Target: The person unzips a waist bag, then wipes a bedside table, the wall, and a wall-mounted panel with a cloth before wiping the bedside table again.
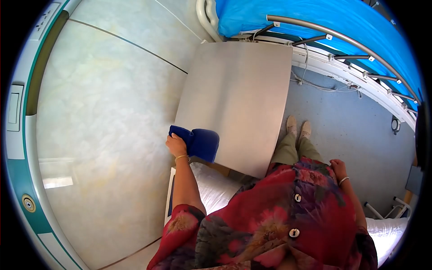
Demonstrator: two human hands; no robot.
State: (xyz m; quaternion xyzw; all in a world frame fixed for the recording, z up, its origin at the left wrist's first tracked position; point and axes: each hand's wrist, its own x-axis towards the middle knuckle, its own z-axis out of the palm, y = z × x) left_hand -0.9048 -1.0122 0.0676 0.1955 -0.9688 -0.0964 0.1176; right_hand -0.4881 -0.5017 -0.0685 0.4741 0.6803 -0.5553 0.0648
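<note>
My left hand is closed on the edge of a dark blue cloth, which has a fold across it. The cloth lies over the near left corner of a smooth, pale grey tabletop. Down at my right side, my right hand hangs near the hem of my flowered shirt. Its fingers are curled in, and I see nothing held in them.
A marbled wall panel runs along the left of the table. Beyond the table is a bed with a metal side rail and a blue cover. Cables lie on the grey floor. White-covered bedding sits below the table.
</note>
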